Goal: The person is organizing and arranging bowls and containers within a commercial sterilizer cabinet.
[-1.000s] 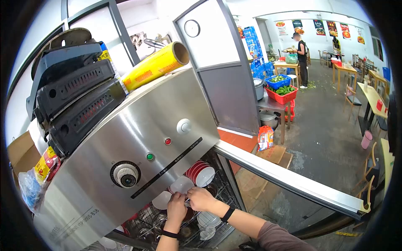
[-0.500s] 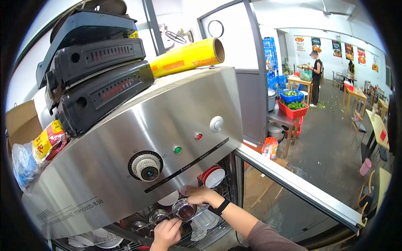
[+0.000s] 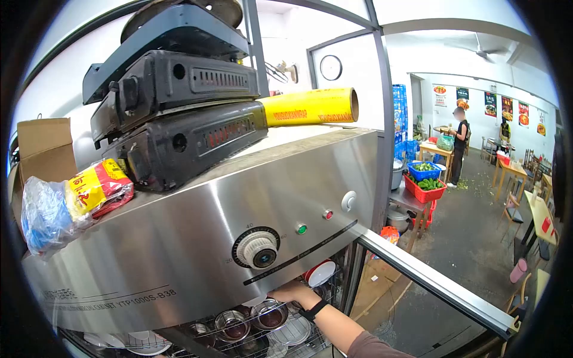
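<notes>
My right hand [image 3: 290, 292], with a black band on the wrist, reaches into the open steel cabinet [image 3: 179, 250] under its front panel. The fingers are hidden behind the panel edge, so what they hold, if anything, cannot be seen. Just below the hand, a round metal bowl [image 3: 268, 314] sits on the wire rack, with another metal bowl [image 3: 232, 326] to its left. A red-and-white bowl [image 3: 322, 273] stands tilted to the right of the hand. Pale plates [image 3: 292, 331] lie lower on the rack. My left hand is out of view.
Stacked black portable stoves [image 3: 203, 140], a yellow wrap roll [image 3: 310, 107] and a plastic-wrapped packet [image 3: 98, 188] lie on the cabinet top. The cabinet door [image 3: 439, 283] stands open at right. Beyond are vegetable baskets [image 3: 425, 190] and a person [image 3: 461, 140].
My left hand has left the view. My right hand stays inside the cabinet, its fingers now behind the panel. The view has shifted, moving the cabinet top lower and rightward.
</notes>
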`<state>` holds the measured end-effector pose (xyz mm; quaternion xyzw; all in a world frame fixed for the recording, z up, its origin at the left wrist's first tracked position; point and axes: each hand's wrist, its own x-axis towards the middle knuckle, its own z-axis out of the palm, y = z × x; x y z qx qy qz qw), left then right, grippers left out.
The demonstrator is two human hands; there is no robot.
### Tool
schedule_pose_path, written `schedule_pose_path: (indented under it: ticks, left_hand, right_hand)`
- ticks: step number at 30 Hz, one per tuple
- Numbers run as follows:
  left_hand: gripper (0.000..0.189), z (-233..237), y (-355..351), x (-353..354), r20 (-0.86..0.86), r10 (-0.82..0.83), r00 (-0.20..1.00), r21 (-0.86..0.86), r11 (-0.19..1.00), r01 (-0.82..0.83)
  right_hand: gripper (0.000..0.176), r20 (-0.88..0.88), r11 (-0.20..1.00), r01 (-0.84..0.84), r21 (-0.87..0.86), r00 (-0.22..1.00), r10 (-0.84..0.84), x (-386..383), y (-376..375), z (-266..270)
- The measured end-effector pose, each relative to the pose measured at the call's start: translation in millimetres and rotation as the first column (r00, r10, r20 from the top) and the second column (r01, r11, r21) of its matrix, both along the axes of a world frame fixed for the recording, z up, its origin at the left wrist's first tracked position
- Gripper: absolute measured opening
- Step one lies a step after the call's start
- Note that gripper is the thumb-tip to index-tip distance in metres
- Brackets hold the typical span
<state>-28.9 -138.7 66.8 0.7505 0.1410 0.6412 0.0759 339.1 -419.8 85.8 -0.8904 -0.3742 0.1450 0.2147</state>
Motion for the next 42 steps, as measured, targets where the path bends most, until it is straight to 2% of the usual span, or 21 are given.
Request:
schedule_pose_path:
  ticks: [2, 4, 7, 10, 13, 14, 17, 18, 20, 21, 22, 23, 24, 25, 26, 27, 28, 33, 37, 38, 42]
  left_hand:
    - [0.011, 3.5, 17.7, -0.4, -0.059, 0.044, 0.997, -0.101, 0.994, -0.05]
    - [0.016, 7.8, 36.1, 2.8, -0.177, 0.017, 0.984, -0.108, 0.993, -0.037]
    - [0.033, 16.3, 41.3, 1.1, -0.323, -0.164, 0.932, -0.215, 0.972, 0.096]
    - [0.047, -12.2, 65.0, 9.2, -0.448, -0.157, 0.88, -0.08, 0.987, 0.136]
    - [0.053, -4.6, 59.1, 8.3, -0.535, -0.172, 0.828, -0.128, 0.984, 0.122]
    - [0.047, 6.7, 48.2, 8.8, -0.456, -0.121, 0.882, -0.087, 0.992, 0.091]
    - [0.038, -20.6, 54.8, -4.4, -0.331, -0.079, 0.94, -0.199, 0.98, 0.013]
    - [0.025, -14.5, 52.2, -5.5, -0.209, -0.065, 0.976, 0.135, 0.986, 0.095]
    - [0.015, -28.7, 38.8, -19.1, -0.347, -0.116, 0.931, 0.225, 0.953, 0.202]
    - [0.017, -27.5, 24.8, -15.5, -0.318, -0.265, 0.91, 0.279, 0.891, 0.357]
    - [0.024, -32.3, 12.7, -19.6, -0.481, -0.302, 0.823, 0.188, 0.881, 0.433]
    - [0.038, -37.2, 2.9, -14.4, -0.479, -0.356, 0.802, 0.261, 0.815, 0.517]
    - [0.029, -18.3, -7.1, -0.3, -0.499, -0.435, 0.749, 0.226, 0.769, 0.598]
    - [0.025, -17.2, -19.0, 2.7, -0.575, -0.368, 0.731, 0.189, 0.809, 0.556]
    - [0.022, -2.9, -30.4, 10.6, -0.598, -0.416, 0.685, 0.121, 0.798, 0.59]
    - [0.02, -5.2, -31.4, 16.9, -0.631, -0.435, 0.642, 0.066, 0.795, 0.603]
    - [0.02, -4.4, -35.4, 18.9, -0.639, -0.47, 0.609, -0.015, 0.799, 0.602]
    - [0.017, -6.7, -40.6, 15.4, -0.501, -0.453, 0.737, 0.038, 0.839, 0.542]
    - [0.018, -20.2, -8.8, -8.1, -0.375, -0.223, 0.9, 0.094, 0.956, 0.276]
    - [0.02, -16.4, -3.0, -11.8, -0.338, -0.167, 0.926, 0.045, 0.98, 0.193]
    - [0.039, -14.4, 23.4, -25.6, -0.29, -0.001, 0.957, -0.248, 0.966, -0.074]
  right_hand:
    - [0.073, -0.029, 0.999, 0.015, 0.036, 0.999, -0.014, -14.0, -6.1, 15.5]
    - [0.075, 0.021, 0.998, -0.002, 0.059, 1.0, 0.0, 7.2, 3.3, -18.5]
    - [0.079, 0.083, 0.996, -0.012, 0.091, 0.997, 0.004, 29.4, 12.6, -63.9]
    - [0.08, 0.089, 0.997, -0.009, 0.076, 0.996, 0.002, 34.7, 11.5, -70.4]
    - [0.078, 0.174, 0.997, -0.036, 0.066, 0.984, 0.024, 35.7, 9.8, -74.4]
    - [0.077, 0.2, 0.996, -0.025, 0.089, 0.98, 0.007, 33.3, 7.9, -72.4]
    - [0.069, 0.156, 0.997, -0.001, 0.08, 0.988, -0.012, 8.9, 3.8, -31.3]
    - [0.066, 0.152, 0.997, 0.012, 0.081, 0.988, -0.024, 4.7, 3.1, -26.2]
    - [0.061, 0.154, 0.998, 0.048, 0.05, 0.987, -0.055, -30.9, -1.1, 28.0]
    - [0.06, 0.184, 0.995, 0.096, 0.016, 0.978, -0.097, -48.4, -3.8, 54.6]
    - [0.058, 0.264, 0.988, 0.088, 0.128, 0.957, -0.12, -40.3, -3.4, 33.9]
    - [0.056, 0.344, 0.97, 0.069, 0.233, 0.927, -0.149, -32.3, -3.0, 13.4]
    - [0.058, 0.306, 0.975, 0.082, 0.206, 0.941, -0.143, -32.7, -3.0, 15.8]
    - [0.059, 0.268, 0.98, 0.094, 0.176, 0.953, -0.139, -33.0, -3.0, 18.1]
    - [0.061, 0.23, 0.984, 0.105, 0.146, 0.963, -0.137, -33.1, -3.0, 20.3]
    - [0.064, 0.088, 0.987, 0.16, 0.029, 0.983, -0.162, -38.8, -3.2, 36.8]
    - [0.065, 0.173, 0.981, 0.162, 0.105, 0.969, -0.178, -31.4, 2.8, 20.6]
    - [0.05, 0.336, 0.982, 0.131, 0.137, 0.926, -0.171, -9.1, -2.2, -22.0]
    - [0.042, 0.349, 0.969, 0.186, 0.163, 0.908, -0.233, -25.3, -2.9, -3.0]
    - [0.04, 0.448, 0.934, 0.157, 0.32, 0.844, -0.295, -33.5, -2.9, 4.4]
    - [0.039, 0.517, 0.918, 0.088, 0.387, 0.804, -0.295, -30.9, -2.4, -1.3]
